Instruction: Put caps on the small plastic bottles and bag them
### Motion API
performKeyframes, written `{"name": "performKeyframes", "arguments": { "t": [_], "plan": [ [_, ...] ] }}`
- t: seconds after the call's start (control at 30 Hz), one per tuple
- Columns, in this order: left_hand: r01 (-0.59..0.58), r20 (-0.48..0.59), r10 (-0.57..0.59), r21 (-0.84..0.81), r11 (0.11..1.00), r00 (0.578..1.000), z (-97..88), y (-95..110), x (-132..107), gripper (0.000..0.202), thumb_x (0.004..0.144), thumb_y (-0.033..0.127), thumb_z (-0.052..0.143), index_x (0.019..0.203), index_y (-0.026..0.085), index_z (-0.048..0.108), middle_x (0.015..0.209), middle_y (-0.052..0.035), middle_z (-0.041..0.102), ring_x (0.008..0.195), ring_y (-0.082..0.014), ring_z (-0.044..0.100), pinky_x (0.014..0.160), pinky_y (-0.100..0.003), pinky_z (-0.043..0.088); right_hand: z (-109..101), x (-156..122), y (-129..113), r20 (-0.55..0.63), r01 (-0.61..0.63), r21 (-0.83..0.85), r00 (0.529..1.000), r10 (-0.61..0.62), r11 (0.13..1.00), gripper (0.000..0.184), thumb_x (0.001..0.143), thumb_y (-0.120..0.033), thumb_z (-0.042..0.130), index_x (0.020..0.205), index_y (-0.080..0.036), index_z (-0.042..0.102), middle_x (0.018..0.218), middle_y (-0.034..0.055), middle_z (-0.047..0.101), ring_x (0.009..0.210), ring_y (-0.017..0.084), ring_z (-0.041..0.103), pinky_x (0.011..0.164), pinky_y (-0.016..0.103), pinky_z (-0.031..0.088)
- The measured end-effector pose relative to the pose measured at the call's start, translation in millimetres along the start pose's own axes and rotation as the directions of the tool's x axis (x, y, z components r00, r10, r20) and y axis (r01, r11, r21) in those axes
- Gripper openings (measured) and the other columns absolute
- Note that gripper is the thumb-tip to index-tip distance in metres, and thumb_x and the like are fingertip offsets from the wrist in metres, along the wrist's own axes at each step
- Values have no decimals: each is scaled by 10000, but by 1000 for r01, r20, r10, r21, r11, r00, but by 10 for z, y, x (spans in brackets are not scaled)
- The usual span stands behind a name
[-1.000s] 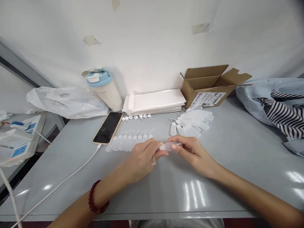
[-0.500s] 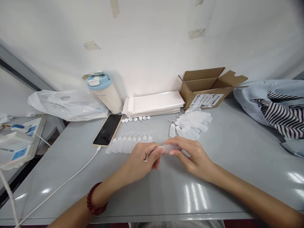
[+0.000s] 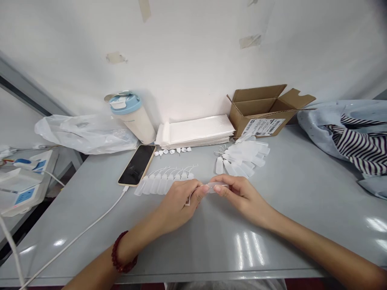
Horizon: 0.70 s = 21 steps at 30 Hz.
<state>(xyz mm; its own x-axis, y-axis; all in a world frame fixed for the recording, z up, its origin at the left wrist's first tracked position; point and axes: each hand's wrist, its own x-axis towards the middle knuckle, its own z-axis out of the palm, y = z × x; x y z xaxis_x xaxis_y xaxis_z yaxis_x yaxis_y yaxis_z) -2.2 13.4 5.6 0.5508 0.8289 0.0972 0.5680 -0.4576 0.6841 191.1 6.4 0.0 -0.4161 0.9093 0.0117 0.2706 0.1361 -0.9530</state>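
a neat row of bottles point(image 3: 160, 184) lies left of the held translucent dropper bottle point(image 3: 216, 187). the left hand point(image 3: 178, 205) pinches its thin cap tether point(image 3: 189, 200) narrowly, seemingly keeping it controlled, while the right hand point(image 3: 242, 197) steadies the body between fingertips point(image 3: 218, 188). a loose bottle pile point(image 3: 243, 159) and open cardboard box point(image 3: 256, 108) sit right of it.

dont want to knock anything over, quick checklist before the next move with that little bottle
Small plastic bottle pinched by the right hand: ok.
Thin white strap fixed to the bottle where it meets the left hand: cannot tell, the fingers hide the join.
Left hand off the row of bottles: cannot tell, it overlaps the row's end in this view.
Charging cable away from both hands: ok.
Pile of bottles apart from the right hand: ok.
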Motion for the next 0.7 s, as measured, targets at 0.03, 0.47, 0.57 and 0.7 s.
{"name": "performKeyframes", "arguments": {
  "t": [0.03,0.47,0.57,0.7],
  "plan": [
    [53,31,-51,-60,997,998,-20,28,1,429,979,349,295,650,165,500,560,31,531,530,-92,497,522,-212,361,6,-3,4,-14,38,-47,999,-38,998,263,913,-367,462,948,-178,642,819,18,640,680,128,526,576,245,367],
    [-336,-114,424,445,830,898,127,-145,-26,356,992,291,278,682,187,418,582,31,436,487,-106,342,461,-245,273,-41,28,23,120,-165,206,983,142,965,393,883,-471,466,617,-183,433,552,-64,320,473,71,279,442,228,232],
    [-349,-86,450,507,788,889,104,-137,-17,338,989,286,300,705,178,447,598,20,468,499,-111,392,461,-244,298,-38,41,19,141,-209,232,974,180,950,449,861,-514,483,578,-198,335,532,-78,249,458,66,225,427,228,195],
    [-207,-150,310,472,857,939,52,-157,3,238,961,318,383,865,151,523,690,-3,561,559,-115,506,515,-236,391,-84,70,16,-9,-82,-18,997,82,996,370,890,-472,462,710,-165,565,567,-47,403,502,86,349,469,232,272]
  ]
}}
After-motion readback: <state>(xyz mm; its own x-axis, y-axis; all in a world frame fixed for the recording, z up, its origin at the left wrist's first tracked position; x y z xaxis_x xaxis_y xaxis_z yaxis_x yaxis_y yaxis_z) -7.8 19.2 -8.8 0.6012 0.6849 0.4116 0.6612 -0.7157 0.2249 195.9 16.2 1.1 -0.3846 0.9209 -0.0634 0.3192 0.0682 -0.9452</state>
